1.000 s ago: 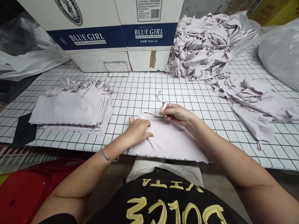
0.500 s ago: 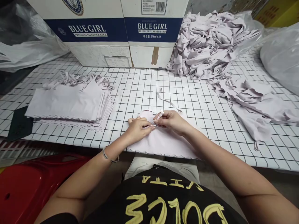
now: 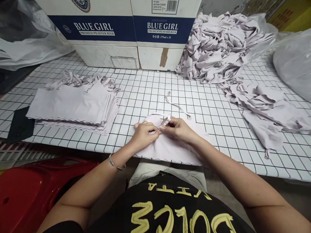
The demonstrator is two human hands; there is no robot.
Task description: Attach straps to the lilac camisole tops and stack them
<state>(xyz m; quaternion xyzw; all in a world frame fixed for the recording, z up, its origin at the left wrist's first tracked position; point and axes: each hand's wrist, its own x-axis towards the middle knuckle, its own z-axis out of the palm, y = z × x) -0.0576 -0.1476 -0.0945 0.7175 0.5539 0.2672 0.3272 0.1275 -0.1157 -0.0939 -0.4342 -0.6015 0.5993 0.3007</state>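
Observation:
A pale lilac fabric piece [image 3: 167, 150] with a scalloped lower edge lies at the near edge of the grid-patterned table [image 3: 150, 94]. My left hand [image 3: 143, 136] and my right hand [image 3: 178, 129] meet over its top edge, both pinched on a thin strap [image 3: 166, 121] of the same fabric. The strap's loose end [image 3: 176, 105] trails away across the table behind my right hand. A neat stack of flattened pieces [image 3: 73, 106] lies to the left of my left hand.
Two Blue Girl cardboard boxes [image 3: 126, 32] stand at the back. A heap of crumpled lilac pieces [image 3: 223, 45] sits at back right, with looser ones [image 3: 264, 106] nearer. Plastic bags [image 3: 293, 61] lie at both sides. A red stool [image 3: 29, 194] is below left.
My left hand left its flat press on the fabric and came up to pinch the strap beside my right hand. The strap's loose end now lies stretched out farther on the table.

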